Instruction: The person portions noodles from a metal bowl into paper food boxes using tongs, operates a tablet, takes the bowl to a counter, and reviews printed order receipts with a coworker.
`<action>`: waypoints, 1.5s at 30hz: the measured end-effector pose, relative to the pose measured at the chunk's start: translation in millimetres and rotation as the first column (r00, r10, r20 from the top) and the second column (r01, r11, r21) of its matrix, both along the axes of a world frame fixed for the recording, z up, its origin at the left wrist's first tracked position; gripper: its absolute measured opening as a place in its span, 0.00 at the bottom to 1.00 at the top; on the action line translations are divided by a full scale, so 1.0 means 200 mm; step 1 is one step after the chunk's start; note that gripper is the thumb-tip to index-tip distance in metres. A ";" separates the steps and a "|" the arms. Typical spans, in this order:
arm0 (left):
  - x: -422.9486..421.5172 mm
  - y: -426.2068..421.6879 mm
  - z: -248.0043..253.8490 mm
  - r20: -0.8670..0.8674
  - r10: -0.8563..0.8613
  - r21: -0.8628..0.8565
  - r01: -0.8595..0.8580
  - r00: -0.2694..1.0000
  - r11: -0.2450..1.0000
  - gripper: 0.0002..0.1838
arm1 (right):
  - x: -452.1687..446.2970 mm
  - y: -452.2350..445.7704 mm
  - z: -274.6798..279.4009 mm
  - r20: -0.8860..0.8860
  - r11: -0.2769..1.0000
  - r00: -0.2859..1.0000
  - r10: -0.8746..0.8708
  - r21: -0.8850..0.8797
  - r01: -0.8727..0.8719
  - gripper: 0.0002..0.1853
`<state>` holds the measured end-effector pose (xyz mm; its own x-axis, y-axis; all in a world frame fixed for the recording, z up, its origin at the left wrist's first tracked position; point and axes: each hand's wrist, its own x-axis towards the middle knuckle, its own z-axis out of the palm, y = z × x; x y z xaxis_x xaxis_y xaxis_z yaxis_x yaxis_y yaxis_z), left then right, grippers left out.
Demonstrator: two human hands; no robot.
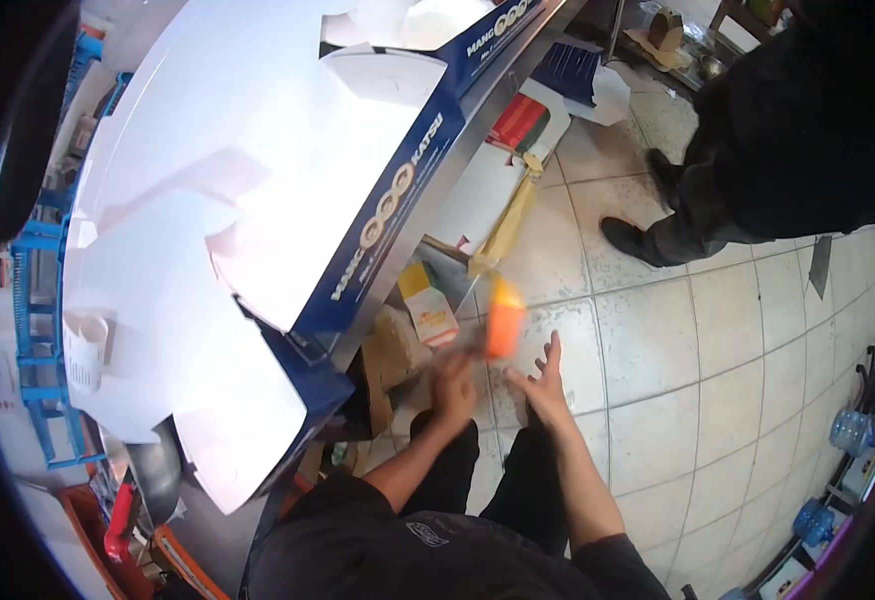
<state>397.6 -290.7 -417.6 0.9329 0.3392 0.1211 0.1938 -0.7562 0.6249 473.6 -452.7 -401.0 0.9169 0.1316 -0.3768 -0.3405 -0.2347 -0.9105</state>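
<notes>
Currently, my right hand (546,388) splayed wide, holding nothing; left hand (452,390) blurred, can't make out spread or hold. Blurred orange-and-yellow blocky object (505,322) just beyond, between both, over pale square-tiled floor (650,350).

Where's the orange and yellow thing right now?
In the head view, the blurred orange-and-yellow thing is slightly right of centre, close to the left hand and right hand.
</notes>
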 end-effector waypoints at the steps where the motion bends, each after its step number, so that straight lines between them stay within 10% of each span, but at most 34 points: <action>1: -0.05 -0.09 0.08 0.077 -0.129 -0.207 0.142 0.989 0.968 0.21 | 0.01 0.01 -0.02 -0.087 0.999 0.996 -0.027 0.028 0.029 0.55; 7: -0.17 -0.21 0.11 -0.139 -0.248 -0.231 0.212 0.959 0.950 0.18 | -0.10 -0.04 -0.18 -0.486 0.907 0.860 -0.157 0.273 0.320 0.26; 11: -0.06 -0.11 0.31 -0.203 -0.472 -0.262 0.417 0.858 0.871 0.29 | -0.10 -0.08 -0.04 -0.407 0.941 0.908 -0.095 0.261 0.215 0.18; 16: 0.02 -0.15 0.95 -0.047 -0.148 -0.247 0.132 0.988 0.960 0.46 | -0.11 -0.22 0.73 0.041 0.991 0.997 -0.066 0.123 0.060 0.17; 19: 0.01 -0.25 1.45 -0.018 -0.006 -0.288 0.001 1.000 0.958 0.44 | -0.13 -0.34 1.24 0.033 0.828 0.939 -0.343 0.482 0.286 0.27; 23: 0.01 -0.20 2.04 -0.033 -0.156 -0.874 0.047 0.987 0.484 0.29 | -0.01 -0.45 1.88 -0.035 0.530 0.992 -0.122 0.842 0.095 0.44; 26: -0.08 -0.05 2.51 0.021 -0.135 -0.665 0.115 0.991 0.738 0.24 | 0.16 -0.41 2.21 0.299 0.930 0.954 0.028 0.341 -0.134 0.44; 28: -0.17 -0.01 2.91 0.139 -0.141 -0.392 0.186 0.980 0.901 0.22 | 0.22 -0.30 2.54 0.881 0.996 0.469 -0.061 0.087 -0.032 0.43; 30: -0.30 0.03 3.18 0.070 -0.115 -0.098 0.122 0.991 0.988 0.23 | 0.11 -0.21 2.89 0.906 0.924 0.185 0.381 -0.371 -0.089 0.40; 34: -0.59 0.00 3.34 -0.055 -0.167 -0.011 0.167 0.984 0.986 0.24 | -0.12 0.10 2.85 0.704 0.444 -0.085 0.705 -0.532 -0.721 0.35; 35: -0.68 0.03 3.40 -0.174 -0.121 -0.149 0.096 0.977 0.984 0.29 | -0.19 0.19 2.80 0.710 0.412 -0.120 0.694 -0.527 -0.743 0.34; 37: -0.94 0.12 3.31 0.126 -0.026 -0.549 0.091 0.992 0.831 0.35 | -0.30 0.31 2.71 0.729 0.363 -0.181 0.660 -0.521 -0.772 0.32; 39: -1.13 0.18 3.12 0.524 0.091 -0.786 0.439 0.847 0.434 0.39 | -0.44 0.44 2.64 0.807 0.379 0.057 0.588 -0.212 -0.901 0.30; 42: -1.35 0.07 2.84 0.262 0.375 -0.797 -0.020 0.889 0.604 0.32 | -0.71 0.62 2.56 0.723 0.295 0.319 0.612 0.166 -0.941 0.30; 45: -1.50 0.08 2.52 0.178 0.693 -0.948 -0.066 0.699 0.310 0.26 | -0.91 0.78 2.47 0.692 0.185 0.297 0.658 0.233 -0.955 0.30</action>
<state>98.5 -274.1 86.0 0.5436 0.8302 -0.1238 -0.2593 0.3064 0.9159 291.9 -296.1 92.2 0.1366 0.9030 0.4074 0.0995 0.3967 -0.9126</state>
